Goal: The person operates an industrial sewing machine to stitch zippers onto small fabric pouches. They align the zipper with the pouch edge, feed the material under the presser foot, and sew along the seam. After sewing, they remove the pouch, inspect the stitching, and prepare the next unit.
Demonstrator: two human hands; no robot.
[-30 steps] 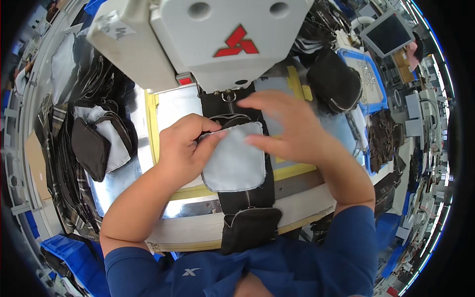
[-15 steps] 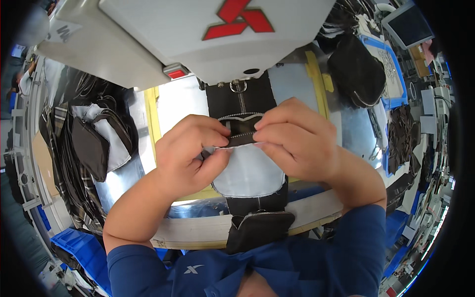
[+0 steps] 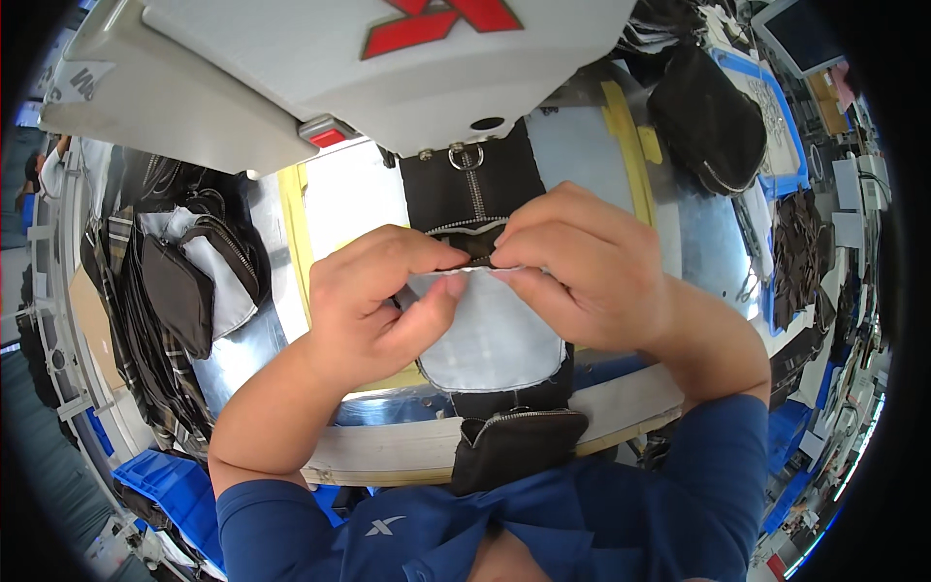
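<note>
Beyond the pale panel (image 3: 499,335), a big white machine head (image 3: 320,82) is filling the top of the view. The table (image 3: 378,451) is stretching beneath the panel and out to both sides of it. Well left of the panel, a heap of dark pouches (image 3: 177,291) with pale linings is lying, and nearer the person than that heap, also left of the panel, a blue bin (image 3: 160,475) is standing. A long black strip (image 3: 504,179) is running under the panel, showing at its far and near ends. At the panel's far edge, the right hand (image 3: 592,267) is pinching the cloth between thumb and fingers; the left hand (image 3: 373,301) is pinching that same edge just beside it. To the panel's far right, a black pouch (image 3: 708,121) is resting; on its near side, a smaller zipped pouch (image 3: 529,451) is sitting. Just beyond the panel, zipper teeth (image 3: 456,230) are curving, and farther beyond, a metal ring (image 3: 465,169) is lying on the strip.
</note>
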